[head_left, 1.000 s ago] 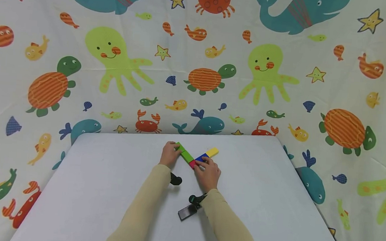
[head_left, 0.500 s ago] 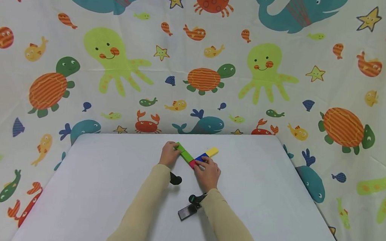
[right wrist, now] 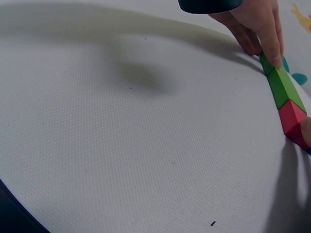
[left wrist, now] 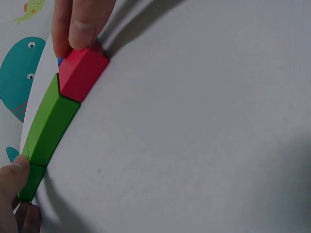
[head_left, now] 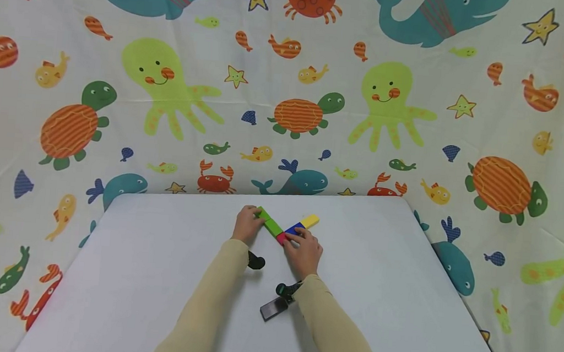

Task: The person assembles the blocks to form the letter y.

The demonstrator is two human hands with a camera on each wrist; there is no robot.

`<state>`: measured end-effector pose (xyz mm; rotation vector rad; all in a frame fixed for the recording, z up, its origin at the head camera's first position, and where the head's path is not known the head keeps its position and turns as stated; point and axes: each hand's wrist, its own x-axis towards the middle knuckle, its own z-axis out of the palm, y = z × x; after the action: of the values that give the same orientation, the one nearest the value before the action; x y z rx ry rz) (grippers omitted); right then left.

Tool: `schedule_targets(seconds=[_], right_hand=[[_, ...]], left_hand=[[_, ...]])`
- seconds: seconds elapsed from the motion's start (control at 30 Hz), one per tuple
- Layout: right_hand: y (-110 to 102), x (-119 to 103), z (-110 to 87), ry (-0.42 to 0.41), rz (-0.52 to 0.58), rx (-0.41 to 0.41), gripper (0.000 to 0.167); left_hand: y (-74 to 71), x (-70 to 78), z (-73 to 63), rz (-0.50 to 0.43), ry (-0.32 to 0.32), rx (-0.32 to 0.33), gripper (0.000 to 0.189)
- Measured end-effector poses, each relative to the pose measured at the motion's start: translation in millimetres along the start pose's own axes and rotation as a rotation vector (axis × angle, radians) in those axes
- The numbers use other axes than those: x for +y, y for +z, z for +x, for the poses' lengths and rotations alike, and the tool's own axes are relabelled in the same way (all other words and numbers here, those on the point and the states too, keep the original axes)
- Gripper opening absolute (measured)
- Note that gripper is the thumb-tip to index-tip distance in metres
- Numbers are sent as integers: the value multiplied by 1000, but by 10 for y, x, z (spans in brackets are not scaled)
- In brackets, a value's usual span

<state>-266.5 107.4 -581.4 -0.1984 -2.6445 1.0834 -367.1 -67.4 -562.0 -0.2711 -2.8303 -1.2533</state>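
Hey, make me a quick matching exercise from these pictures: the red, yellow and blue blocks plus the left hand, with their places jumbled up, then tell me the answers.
Things:
1. Red block
2. Yellow block
3. Blue block
4. Left hand

Places:
A. Touching the farther green block
B. Between the red one and the yellow one
C. Between the nearer green block and the blue one
D. Beside the blue one, at its far end

Right pairs: 1-C, 2-D, 3-B, 4-A.
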Motion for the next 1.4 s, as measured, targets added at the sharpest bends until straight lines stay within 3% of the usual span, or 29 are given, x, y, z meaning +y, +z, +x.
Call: schedule_targets(seconds=[0.83, 1.4], right_hand=[[-26, -30, -10, 4, 5, -6, 26], [13, 14, -7, -12, 3, 9, 27]], left_hand=[[21, -31, 18, 5, 22, 13, 35], [-36, 91, -49, 7, -17, -1, 37]])
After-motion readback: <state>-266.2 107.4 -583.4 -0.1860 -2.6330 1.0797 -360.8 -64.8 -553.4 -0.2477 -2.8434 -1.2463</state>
